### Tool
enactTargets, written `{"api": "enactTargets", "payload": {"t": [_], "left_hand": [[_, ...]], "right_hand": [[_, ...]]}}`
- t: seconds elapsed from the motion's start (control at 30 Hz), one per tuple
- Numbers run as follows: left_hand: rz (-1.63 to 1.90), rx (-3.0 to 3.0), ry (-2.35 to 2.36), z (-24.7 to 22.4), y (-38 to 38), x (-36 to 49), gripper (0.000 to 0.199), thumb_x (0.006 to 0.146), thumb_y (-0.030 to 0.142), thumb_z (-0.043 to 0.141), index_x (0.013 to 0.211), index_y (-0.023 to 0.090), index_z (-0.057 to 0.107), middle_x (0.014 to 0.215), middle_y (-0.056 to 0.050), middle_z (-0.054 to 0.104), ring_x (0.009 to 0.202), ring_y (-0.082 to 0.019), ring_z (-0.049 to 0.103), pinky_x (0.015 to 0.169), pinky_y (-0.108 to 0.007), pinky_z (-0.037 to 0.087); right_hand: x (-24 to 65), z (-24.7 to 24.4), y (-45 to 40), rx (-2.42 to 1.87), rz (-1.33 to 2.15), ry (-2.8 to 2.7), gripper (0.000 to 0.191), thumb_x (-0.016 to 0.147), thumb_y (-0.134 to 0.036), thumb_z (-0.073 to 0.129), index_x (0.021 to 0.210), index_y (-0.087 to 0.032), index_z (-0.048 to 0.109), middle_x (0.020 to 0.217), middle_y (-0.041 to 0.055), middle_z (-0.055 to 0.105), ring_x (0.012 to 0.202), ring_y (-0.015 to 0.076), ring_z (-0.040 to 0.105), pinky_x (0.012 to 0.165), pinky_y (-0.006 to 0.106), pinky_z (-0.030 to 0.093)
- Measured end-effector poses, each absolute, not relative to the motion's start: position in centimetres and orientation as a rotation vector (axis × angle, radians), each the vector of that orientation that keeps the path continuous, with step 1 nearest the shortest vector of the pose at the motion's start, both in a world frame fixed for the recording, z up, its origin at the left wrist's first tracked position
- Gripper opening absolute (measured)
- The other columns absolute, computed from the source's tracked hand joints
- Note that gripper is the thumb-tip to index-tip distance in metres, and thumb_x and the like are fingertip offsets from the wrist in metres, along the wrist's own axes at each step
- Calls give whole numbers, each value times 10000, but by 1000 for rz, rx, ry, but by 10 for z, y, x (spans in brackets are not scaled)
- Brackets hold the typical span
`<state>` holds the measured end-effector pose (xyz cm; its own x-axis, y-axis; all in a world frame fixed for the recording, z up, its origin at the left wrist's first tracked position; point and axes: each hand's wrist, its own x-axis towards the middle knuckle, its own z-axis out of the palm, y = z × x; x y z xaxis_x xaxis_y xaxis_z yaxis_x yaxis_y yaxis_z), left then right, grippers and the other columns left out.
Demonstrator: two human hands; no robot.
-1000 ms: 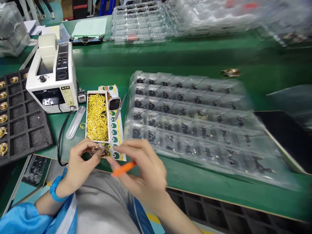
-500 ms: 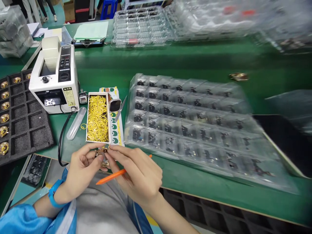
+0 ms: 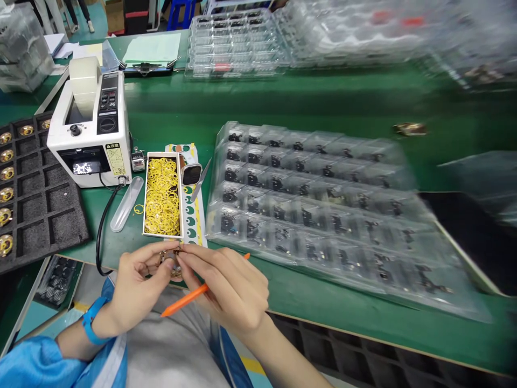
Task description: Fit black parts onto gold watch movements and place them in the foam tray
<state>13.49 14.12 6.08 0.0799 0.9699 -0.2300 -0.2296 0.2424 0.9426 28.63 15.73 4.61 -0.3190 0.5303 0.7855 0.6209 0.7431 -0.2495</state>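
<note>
My left hand (image 3: 135, 288), a blue band at its wrist, is closed around the edge of a small round gold-coloured metal part that looks like a watch case (image 3: 174, 265). With thumb and forefinger, my right hand (image 3: 230, 285) touches the part's right and upper side. An orange pointed plastic stick (image 3: 188, 299) is tucked through the fingers of that hand, tip toward the lower left. Just beyond the hands stands a white box of yellow rings (image 3: 162, 199). Fingers cover much of the metal part, so its details are hidden.
A tape dispenser (image 3: 86, 129) stands left of the box, beside a black foam tray (image 3: 44, 215) with gold round parts. Clear plastic trays (image 3: 315, 210) of dark parts lie right. A smartwatch (image 3: 191, 174) rests on a sticker sheet (image 3: 189, 215).
The metal part has turned slightly between my fingers, and the orange stick's tip has dipped a little. Both hands stay in nearly the same place.
</note>
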Motion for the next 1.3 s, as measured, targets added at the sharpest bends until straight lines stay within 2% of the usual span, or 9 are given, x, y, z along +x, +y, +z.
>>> {"api": "enactTargets", "payload": {"t": [0.13, 0.33, 0.43, 0.57, 0.67, 0.8, 0.93, 1.17, 1.3], "left_hand": [[1120, 951, 1137, 60, 140, 137, 182, 815, 187, 728, 983, 139, 777, 860, -63, 807, 755, -190, 773, 706, -215, 637], [1185, 1060, 1238, 58, 136, 140, 195, 808, 125, 669, 961, 147, 787, 825, -41, 806, 709, -160, 764, 678, -169, 613], [1195, 1067, 1266, 59, 135, 141, 180, 813, 150, 667, 948, 146, 786, 792, -41, 802, 690, -167, 759, 658, -180, 612], [1168, 1024, 1243, 58, 134, 141, 174, 822, 195, 687, 971, 157, 768, 890, -59, 807, 777, -194, 767, 728, -233, 625], [1146, 930, 1198, 56, 137, 140, 184, 804, 244, 737, 966, 156, 738, 846, -59, 803, 751, -179, 757, 708, -226, 613], [1048, 727, 1102, 52, 144, 133, 356, 703, 393, 851, 876, 149, 658, 664, -21, 748, 581, -153, 704, 605, -240, 596], [936, 647, 1064, 50, 149, 126, 447, 637, 477, 883, 773, 148, 613, 645, -22, 715, 543, -141, 671, 511, -211, 545], [939, 794, 982, 57, 151, 123, 263, 662, 284, 865, 706, 143, 646, 614, 3, 655, 561, -101, 628, 566, -181, 505], [847, 781, 978, 62, 152, 122, 217, 630, 228, 823, 676, 163, 621, 592, 14, 621, 502, -120, 624, 484, -194, 493]], "right_hand": [[290, 47, 158, -828, -135, -2046, 102, 917, -62, 575, 973, -120, 637, 844, 132, 773, 635, 177, 663, 538, 277, 506], [282, 45, 153, -895, -144, -1971, 103, 890, -47, 615, 958, -119, 637, 817, 117, 771, 612, 168, 641, 523, 280, 496], [277, 42, 150, -955, -130, -1889, 125, 882, -45, 626, 955, -145, 638, 812, 100, 770, 630, 166, 656, 534, 277, 502], [273, 39, 149, -982, -127, -1871, 129, 876, -52, 632, 959, -151, 638, 809, 104, 768, 634, 175, 671, 529, 281, 503], [271, 38, 149, -992, -97, -1872, 138, 880, -53, 619, 955, -169, 623, 820, 98, 765, 640, 176, 677, 543, 287, 515], [278, 43, 144, -1019, 224, -1786, 141, 891, -134, 629, 1006, -205, 590, 868, 80, 733, 681, 173, 670, 513, 266, 500], [293, 57, 143, -1107, 609, -1709, 68, 966, -192, 534, 989, -204, 597, 815, 48, 661, 635, 146, 610, 508, 242, 474], [297, 63, 151, -928, 866, -1899, 148, 939, -77, 553, 941, -210, 618, 781, 8, 667, 695, 128, 630, 601, 217, 513], [299, 60, 148, -899, 839, -1983, 145, 968, -92, 497, 972, -205, 588, 766, 14, 647, 659, 125, 597, 588, 222, 497]]}}
